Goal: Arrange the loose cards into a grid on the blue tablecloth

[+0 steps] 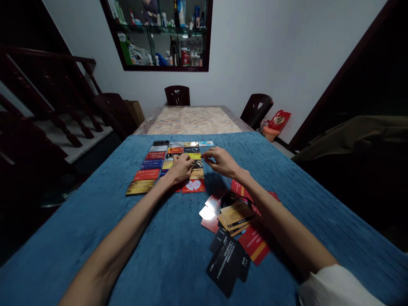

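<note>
**Operator:** While I watch the head view, the left hand (181, 168) lies palm down on the grid of cards (165, 163), fingers curled over the middle columns. I cannot tell whether it pinches a card or only presses on them. The right hand (221, 162) hovers just beside the grid's right edge, thumb and fingertips drawn close together near the yellow card (195, 156); whether anything sits between them is hidden.

**Observer:** Risk from this position?

**Operator:** My judgement: the left palm covers several cards at once, so any sideways drag would skew the rows. The blue cloth (95, 221) is ribbed and soft, which may let a card edge catch and flip.

**Observer:** Arm pose?

**Operator:** Both forearms are extended well forward and converge toward the grid. The right forearm passes directly over the loose pile of cards (234, 219), with black cards (228, 259) nearest me; a lowered elbow could scatter them. The red heart card (193, 185) lies at the grid's near edge, just below the left wrist.
</note>
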`<state>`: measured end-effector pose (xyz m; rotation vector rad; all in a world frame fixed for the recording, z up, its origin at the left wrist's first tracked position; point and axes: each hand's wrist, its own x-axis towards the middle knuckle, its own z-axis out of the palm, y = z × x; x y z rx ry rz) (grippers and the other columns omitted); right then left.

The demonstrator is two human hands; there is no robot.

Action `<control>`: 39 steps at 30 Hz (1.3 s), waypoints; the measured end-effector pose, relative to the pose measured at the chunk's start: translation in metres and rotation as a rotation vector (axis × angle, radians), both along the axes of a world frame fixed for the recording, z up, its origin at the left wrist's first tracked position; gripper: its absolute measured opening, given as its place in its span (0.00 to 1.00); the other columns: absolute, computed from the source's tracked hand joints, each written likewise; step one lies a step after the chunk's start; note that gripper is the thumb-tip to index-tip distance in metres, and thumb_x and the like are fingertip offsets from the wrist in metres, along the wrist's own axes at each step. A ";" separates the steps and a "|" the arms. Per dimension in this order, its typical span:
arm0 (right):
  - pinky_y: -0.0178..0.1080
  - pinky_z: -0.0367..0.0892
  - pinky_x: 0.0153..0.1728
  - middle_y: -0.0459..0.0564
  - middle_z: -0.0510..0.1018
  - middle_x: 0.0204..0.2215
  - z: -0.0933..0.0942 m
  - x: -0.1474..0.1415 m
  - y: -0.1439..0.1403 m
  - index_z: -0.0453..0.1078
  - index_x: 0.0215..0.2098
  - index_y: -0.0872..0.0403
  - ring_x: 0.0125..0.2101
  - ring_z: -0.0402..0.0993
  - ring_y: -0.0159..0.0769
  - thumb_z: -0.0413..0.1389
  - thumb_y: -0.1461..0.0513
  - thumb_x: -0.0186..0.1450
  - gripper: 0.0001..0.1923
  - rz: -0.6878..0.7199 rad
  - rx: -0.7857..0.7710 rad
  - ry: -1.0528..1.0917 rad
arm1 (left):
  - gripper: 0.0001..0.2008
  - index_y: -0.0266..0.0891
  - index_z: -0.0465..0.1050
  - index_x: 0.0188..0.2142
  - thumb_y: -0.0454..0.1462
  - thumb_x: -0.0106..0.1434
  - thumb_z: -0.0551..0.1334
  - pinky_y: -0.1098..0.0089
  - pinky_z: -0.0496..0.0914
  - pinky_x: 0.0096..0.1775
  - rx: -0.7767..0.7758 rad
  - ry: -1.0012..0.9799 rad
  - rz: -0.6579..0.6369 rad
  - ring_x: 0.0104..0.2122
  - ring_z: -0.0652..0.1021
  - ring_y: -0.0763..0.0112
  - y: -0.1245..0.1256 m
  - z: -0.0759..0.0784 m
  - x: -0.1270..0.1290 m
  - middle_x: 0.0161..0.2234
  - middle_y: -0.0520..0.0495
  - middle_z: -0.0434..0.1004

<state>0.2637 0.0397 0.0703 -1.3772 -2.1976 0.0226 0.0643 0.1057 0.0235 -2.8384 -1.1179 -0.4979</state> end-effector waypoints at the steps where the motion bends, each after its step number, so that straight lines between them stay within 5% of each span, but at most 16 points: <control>1: 0.41 0.64 0.42 0.53 0.81 0.39 -0.002 0.005 -0.002 0.78 0.44 0.52 0.40 0.72 0.41 0.52 0.68 0.65 0.15 -0.003 -0.005 -0.014 | 0.11 0.39 0.75 0.41 0.36 0.67 0.53 0.54 0.58 0.48 0.002 -0.011 -0.017 0.46 0.68 0.55 -0.001 0.001 0.002 0.43 0.40 0.71; 9: 0.42 0.63 0.43 0.52 0.81 0.39 -0.029 0.040 -0.035 0.78 0.43 0.53 0.38 0.71 0.40 0.55 0.64 0.67 0.11 0.074 -0.130 -0.030 | 0.11 0.36 0.75 0.32 0.36 0.66 0.55 0.55 0.59 0.47 -0.075 -0.005 -0.132 0.43 0.70 0.59 -0.030 0.014 0.021 0.40 0.41 0.72; 16: 0.45 0.61 0.46 0.53 0.80 0.40 -0.042 0.043 -0.059 0.77 0.45 0.52 0.43 0.67 0.43 0.57 0.57 0.67 0.12 0.099 -0.279 -0.006 | 0.12 0.36 0.76 0.30 0.38 0.66 0.57 0.58 0.60 0.47 -0.200 0.089 -0.242 0.40 0.72 0.61 -0.055 0.027 0.034 0.36 0.43 0.74; 24: 0.45 0.59 0.45 0.52 0.79 0.38 -0.041 0.035 -0.064 0.78 0.40 0.52 0.40 0.66 0.42 0.59 0.58 0.65 0.09 0.110 -0.345 -0.031 | 0.11 0.37 0.76 0.28 0.37 0.63 0.58 0.60 0.63 0.46 -0.311 0.186 -0.302 0.37 0.74 0.63 -0.069 0.031 0.039 0.32 0.45 0.76; 39: 0.38 0.59 0.40 0.47 0.79 0.30 -0.052 0.040 -0.052 0.74 0.29 0.54 0.34 0.69 0.36 0.55 0.63 0.64 0.07 -0.007 -0.322 0.188 | 0.18 0.35 0.78 0.30 0.40 0.69 0.54 0.66 0.63 0.42 -0.291 0.210 -0.311 0.36 0.74 0.66 -0.067 0.028 0.042 0.34 0.44 0.77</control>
